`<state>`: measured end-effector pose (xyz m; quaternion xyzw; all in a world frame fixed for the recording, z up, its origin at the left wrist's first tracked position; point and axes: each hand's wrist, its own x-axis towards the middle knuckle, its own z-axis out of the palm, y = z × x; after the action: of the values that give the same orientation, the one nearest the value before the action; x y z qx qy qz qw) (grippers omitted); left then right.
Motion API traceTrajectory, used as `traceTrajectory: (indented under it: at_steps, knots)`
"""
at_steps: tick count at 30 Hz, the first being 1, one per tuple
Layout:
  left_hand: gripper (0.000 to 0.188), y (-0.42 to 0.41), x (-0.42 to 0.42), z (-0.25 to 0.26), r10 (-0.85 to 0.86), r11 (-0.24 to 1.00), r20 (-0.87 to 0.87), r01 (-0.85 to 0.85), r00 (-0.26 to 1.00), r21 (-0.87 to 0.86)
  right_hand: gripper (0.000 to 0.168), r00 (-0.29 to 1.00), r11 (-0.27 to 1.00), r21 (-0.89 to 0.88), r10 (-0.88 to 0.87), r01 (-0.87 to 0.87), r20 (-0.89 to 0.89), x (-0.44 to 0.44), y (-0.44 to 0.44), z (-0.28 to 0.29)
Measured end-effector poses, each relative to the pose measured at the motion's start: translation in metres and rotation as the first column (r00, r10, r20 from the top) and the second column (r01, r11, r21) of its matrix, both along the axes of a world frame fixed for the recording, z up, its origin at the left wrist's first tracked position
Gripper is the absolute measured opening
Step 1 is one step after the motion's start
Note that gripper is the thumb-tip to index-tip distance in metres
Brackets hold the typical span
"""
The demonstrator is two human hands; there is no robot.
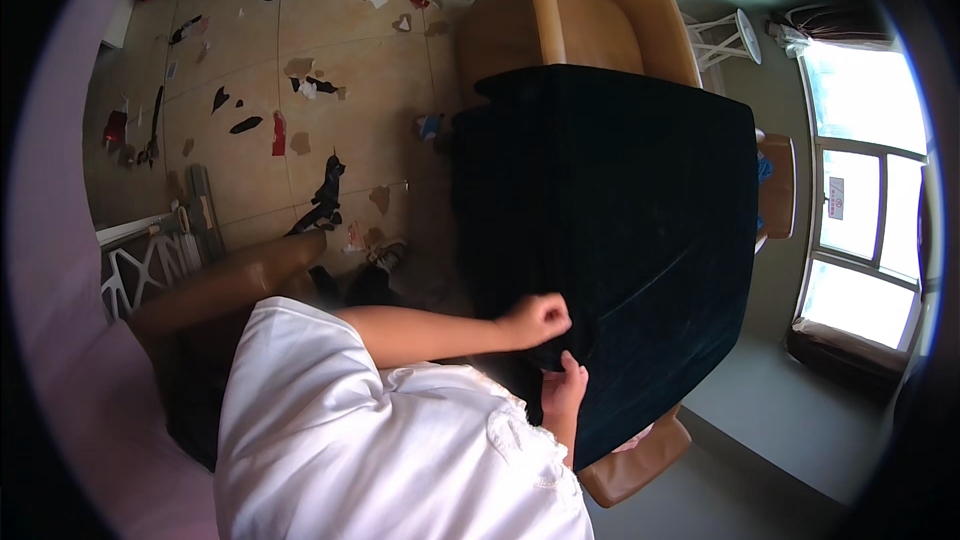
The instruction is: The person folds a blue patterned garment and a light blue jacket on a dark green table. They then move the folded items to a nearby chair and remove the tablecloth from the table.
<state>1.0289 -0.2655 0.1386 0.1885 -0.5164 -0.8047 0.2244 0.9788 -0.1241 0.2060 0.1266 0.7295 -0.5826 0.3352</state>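
Observation:
A dark velvet-like cloth (660, 187) covers a table in front of me and hangs down its near side. My left hand (536, 321) is curled into a loose fist over the cloth's near edge. Whether something small sits inside that fist cannot be seen. Just below it in the picture, my right hand (564, 388) has its thumb and fingers at the same edge, pinching a dark fold of the cloth. Part of the right fingers is hidden by the fabric. A faint crease (649, 281) runs across the tabletop beyond both hands.
A tan leather armchair (600, 22) stands at the table's left end. Other tan chairs (777, 187) are at the far side and right end. Torn dark, red and white scraps (326, 191) litter the tiled floor (360, 105). A window (862, 195) is beyond the table.

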Motion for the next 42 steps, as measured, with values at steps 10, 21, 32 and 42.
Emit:
traceTrajectory:
  at_steps: [10, 21, 32, 42]
  knots:
    - [0.038, -0.011, 0.037, -0.269, -0.073, 0.899, 0.869, -0.345, 0.489, 0.27, 0.036, 0.924, 0.689, -0.703, 0.131, 0.176, 0.359, -0.01, -0.023, 0.07]
    - [0.033, 0.005, 0.008, -0.179, -0.351, 0.735, 0.394, -0.01, 0.85, 0.678, 0.041, 0.892, 0.713, -0.654, 0.092, 0.251, 0.443, 0.003, -0.007, 0.084]
    - [0.03, -0.038, 0.038, -0.127, -0.498, 0.685, 0.139, 0.29, 0.856, 0.669, 0.03, 0.963, 0.759, -0.601, -0.13, 0.251, 0.238, -0.022, -0.019, 0.071]
    - [0.055, -0.118, 0.136, -0.136, 0.353, 0.879, 0.797, 0.119, 0.49, -0.463, 0.016, 0.993, 0.952, -0.303, 0.002, 0.034, 0.12, -0.028, 0.001, 0.03]
